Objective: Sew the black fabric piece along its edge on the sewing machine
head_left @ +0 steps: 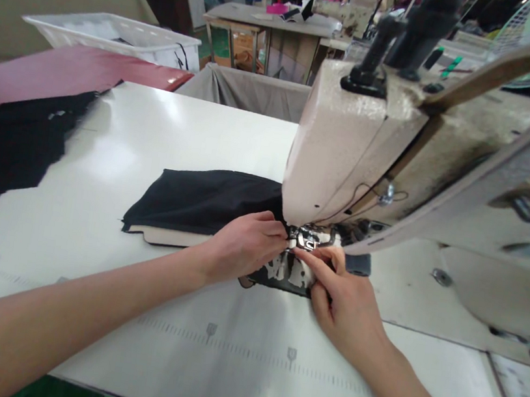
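Seen from where I stand, the black cloth (205, 200) lies at the centre of the frame on a white worktable (149, 353), its right end running in beside the sewing machine (342, 143), with a pale layer (173, 237) showing along its lower edge. The left hand (248, 245) has its fingers bent and drawn together over the cloth's lower right corner; I cannot tell whether they pinch it. The right hand (349, 302) reaches in from the lower right, index finger stretched toward the presser foot (307, 240), thumb lower down; whether it grips anything is likewise unclear. The chief hazard, in my judgement, is to the fingertips: both sets lie just beside the foot, and a slip inward could bring one beneath the needle. The layers could also creep out of line or pucker if the hands pull unequally. Hidden are the needle's point and the cloth's right end, masked by machine and fingers. The blotched piece (279, 269) between the hands cannot be identified with certainty, nor the small dark block (358, 264) behind the right hand. Both forearms are cut off by the frame's edges.
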Tool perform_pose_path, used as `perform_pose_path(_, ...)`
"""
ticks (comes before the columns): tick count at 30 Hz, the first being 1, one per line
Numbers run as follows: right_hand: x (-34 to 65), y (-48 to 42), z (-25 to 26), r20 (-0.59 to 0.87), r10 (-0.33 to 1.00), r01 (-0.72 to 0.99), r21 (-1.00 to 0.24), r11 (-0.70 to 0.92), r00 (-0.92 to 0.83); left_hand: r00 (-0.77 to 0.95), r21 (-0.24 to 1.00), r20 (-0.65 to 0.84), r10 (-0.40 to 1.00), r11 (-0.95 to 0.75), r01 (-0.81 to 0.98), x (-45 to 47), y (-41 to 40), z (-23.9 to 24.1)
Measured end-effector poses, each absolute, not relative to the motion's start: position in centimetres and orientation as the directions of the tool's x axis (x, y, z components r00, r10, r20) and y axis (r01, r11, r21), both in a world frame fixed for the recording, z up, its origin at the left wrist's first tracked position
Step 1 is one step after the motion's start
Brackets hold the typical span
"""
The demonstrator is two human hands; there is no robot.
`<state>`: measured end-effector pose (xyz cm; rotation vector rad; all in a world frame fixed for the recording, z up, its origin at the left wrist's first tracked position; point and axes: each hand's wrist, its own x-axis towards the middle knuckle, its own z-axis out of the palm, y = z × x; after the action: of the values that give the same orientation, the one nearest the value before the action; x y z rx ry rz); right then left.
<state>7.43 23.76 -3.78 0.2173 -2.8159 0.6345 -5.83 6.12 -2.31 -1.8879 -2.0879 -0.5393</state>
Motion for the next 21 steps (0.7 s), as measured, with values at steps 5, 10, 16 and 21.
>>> perform_pose_path(5,7.3,23.4,-3.7,0.267,-0.142,-0.221,-0.296,0.929,-0.953,-0.124,0.115,0.456,0.881,0.08,0.99,-5.8,5.7,-2.5)
perform_pose_path(10,7.4,23.4,-3.6,0.265,-0.139,-0.209,-0.257,0.943,-0.954,-0.11,0.15,0.476,0.873,0.043,0.988,-6.1,4.8,-3.1)
perform_pose_path(16,7.1,23.1,-3.4,0.286,-0.133,-0.202,-0.227,0.953,-0.949,-0.061,0.048,0.477,0.877,0.044,0.998,-5.9,4.9,-3.9)
perform_pose_path(21,7.0,22.8,-3.5,0.312,-0.124,-0.195,-0.206,0.959,-0.942,-0.096,0.021,0.505,0.858,0.099,0.995,-6.5,5.7,-3.9)
